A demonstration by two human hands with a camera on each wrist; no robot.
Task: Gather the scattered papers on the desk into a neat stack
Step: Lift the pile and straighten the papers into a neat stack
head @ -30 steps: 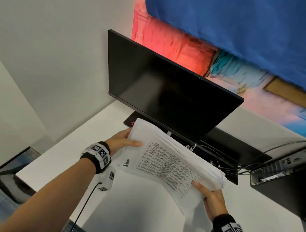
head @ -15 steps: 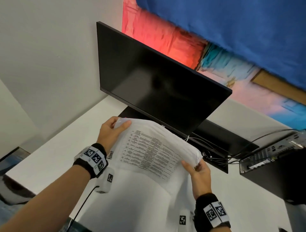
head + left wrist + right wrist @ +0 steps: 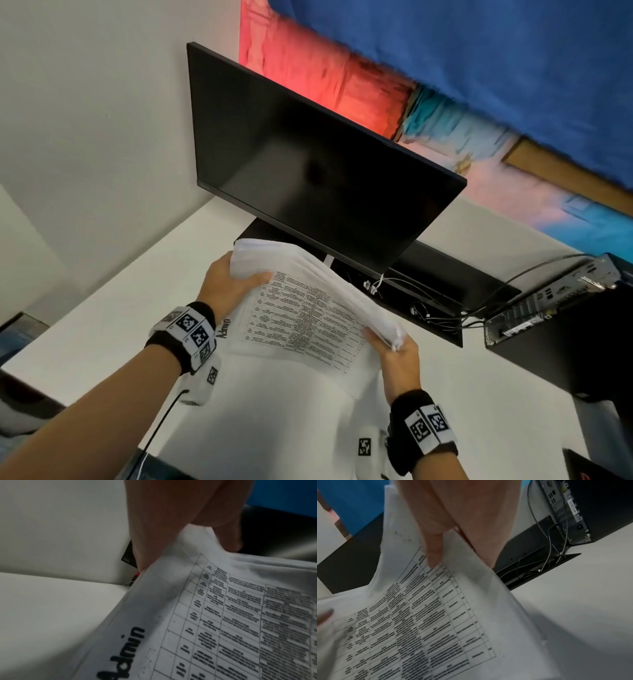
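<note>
A thick stack of white papers (image 3: pixel 308 308), its top sheet a printed table with "Admin" handwritten at one edge, is held tilted above the white desk (image 3: pixel 102 329) in front of the monitor. My left hand (image 3: pixel 227 286) grips the stack's far left corner, thumb on top (image 3: pixel 228 536). My right hand (image 3: pixel 399 356) grips the near right corner, thumb pressed on the table print (image 3: pixel 435 553). The papers (image 3: pixel 223 615) fill the left wrist view, and the right wrist view shows the papers (image 3: pixel 428 615) bowing between the hands. The sheets' edges look roughly aligned.
A black monitor (image 3: pixel 318 164) stands close behind the stack on a black base (image 3: pixel 445 274). A small computer (image 3: pixel 548 301) with cables (image 3: pixel 438 311) sits at the right. White walls bound the desk's left and back.
Both hands have kept hold of the stack and swung it: its left end rose toward the monitor and the stack now tilts more steeply, with the edges squared up tighter.
</note>
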